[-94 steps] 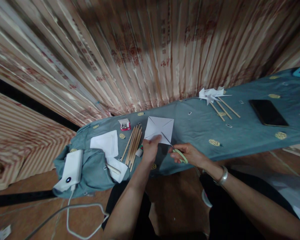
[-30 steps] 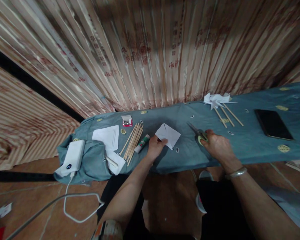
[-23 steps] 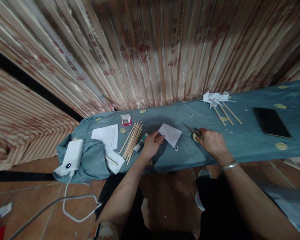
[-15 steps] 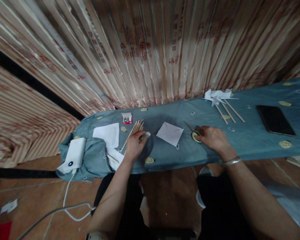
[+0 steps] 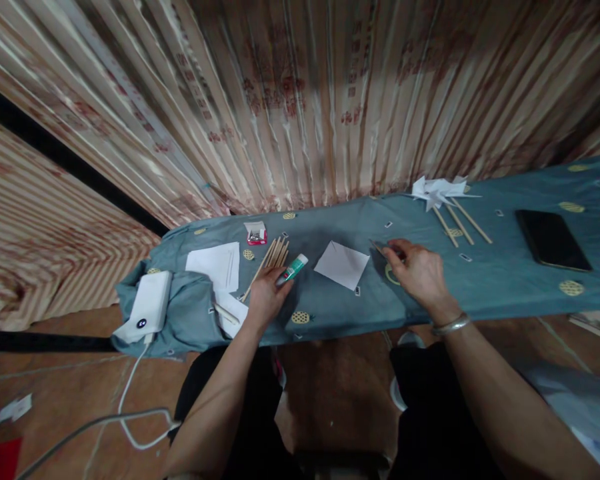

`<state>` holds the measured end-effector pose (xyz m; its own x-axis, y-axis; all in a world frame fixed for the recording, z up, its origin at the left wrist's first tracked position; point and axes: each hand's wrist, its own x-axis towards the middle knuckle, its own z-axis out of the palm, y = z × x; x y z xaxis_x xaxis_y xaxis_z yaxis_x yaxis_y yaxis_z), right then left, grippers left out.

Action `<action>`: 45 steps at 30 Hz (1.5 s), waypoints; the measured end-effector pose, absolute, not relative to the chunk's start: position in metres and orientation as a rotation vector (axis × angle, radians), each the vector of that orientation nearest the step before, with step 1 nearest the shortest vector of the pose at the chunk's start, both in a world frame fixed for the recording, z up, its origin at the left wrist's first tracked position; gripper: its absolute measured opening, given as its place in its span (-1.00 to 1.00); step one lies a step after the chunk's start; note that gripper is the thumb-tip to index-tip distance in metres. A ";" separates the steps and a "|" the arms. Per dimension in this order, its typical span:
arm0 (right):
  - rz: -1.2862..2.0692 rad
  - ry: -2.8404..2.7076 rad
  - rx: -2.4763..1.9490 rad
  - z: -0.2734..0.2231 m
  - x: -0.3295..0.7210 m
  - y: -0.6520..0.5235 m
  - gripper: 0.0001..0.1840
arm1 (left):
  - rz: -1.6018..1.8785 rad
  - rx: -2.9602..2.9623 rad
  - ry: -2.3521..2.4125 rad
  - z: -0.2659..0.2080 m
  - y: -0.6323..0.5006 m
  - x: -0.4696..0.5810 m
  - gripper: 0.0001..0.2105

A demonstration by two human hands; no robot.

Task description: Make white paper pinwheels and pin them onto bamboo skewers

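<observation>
My left hand (image 5: 267, 295) is closed on a green-and-white glue stick (image 5: 296, 267), whose white end points up and right. Beside and partly under that hand lies a bundle of thin wooden sticks (image 5: 275, 252). A square of white paper (image 5: 343, 265) with diagonal lines lies flat between my two hands. My right hand (image 5: 420, 272) is closed around the scissors (image 5: 377, 247); their narrow blades stick out to the left, and the handles are mostly hidden. A yellowish ring shape (image 5: 391, 275) shows below the fingers; I cannot make out what it is.
Several white paper pinwheels (image 5: 437, 193) on sticks lie at the back right, left of a black phone (image 5: 553, 240). To the left are a small red box (image 5: 257, 235) of metal bits, paper sheets (image 5: 220, 261) and a white power bank (image 5: 151, 303) with a cable.
The glue stick has come into fuller view in my left hand. My right hand has shifted slightly left and up over the scissors, covering more of them.
</observation>
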<state>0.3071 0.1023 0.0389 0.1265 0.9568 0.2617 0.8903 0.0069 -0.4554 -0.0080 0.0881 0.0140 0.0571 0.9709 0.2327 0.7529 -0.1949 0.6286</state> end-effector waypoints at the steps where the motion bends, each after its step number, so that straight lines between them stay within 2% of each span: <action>1: 0.299 -1.726 -1.821 0.038 0.297 0.100 -0.61 | 0.973 1.896 1.665 0.013 0.088 -0.002 -0.73; 4: 0.929 -1.510 -1.495 0.034 0.263 0.091 -0.57 | 1.058 1.655 1.409 0.012 0.085 0.025 -0.66; 7: 1.474 -1.127 -1.253 0.033 0.234 0.082 -0.52 | 1.090 1.549 1.219 0.014 0.081 0.054 -0.69; 13: 1.659 -0.748 -1.105 0.039 0.221 0.079 -0.55 | 1.085 1.361 1.140 0.023 0.079 0.076 -0.62; 24: 1.629 -0.411 -1.041 0.036 0.244 0.094 -0.60 | 1.044 1.203 1.162 0.019 0.089 0.059 -0.62; 27: 1.672 -0.364 -1.012 0.037 0.250 0.101 -0.66 | 1.035 1.486 1.351 0.023 0.094 0.043 -0.65; 33: 1.689 -0.379 -0.985 0.034 0.257 0.108 -0.73 | 0.679 2.284 1.700 0.023 0.105 0.015 -0.66; 37: 1.522 -0.499 -1.110 0.030 0.259 0.111 -0.64 | 0.486 2.449 1.700 0.021 0.107 0.019 -0.55; 41: 1.231 -0.754 -1.264 0.026 0.263 0.117 -0.60 | 0.501 2.476 1.677 0.026 0.101 0.032 -0.46; 45: 1.005 -1.064 -1.416 0.021 0.267 0.120 -0.60 | 0.627 2.503 1.491 0.026 0.092 0.052 -0.58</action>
<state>0.2670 0.1201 0.0212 0.2514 0.9674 -0.0309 0.0854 -0.0539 -0.9949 0.0521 0.0920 0.0259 0.4150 0.8686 0.2707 0.8010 -0.4899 0.3442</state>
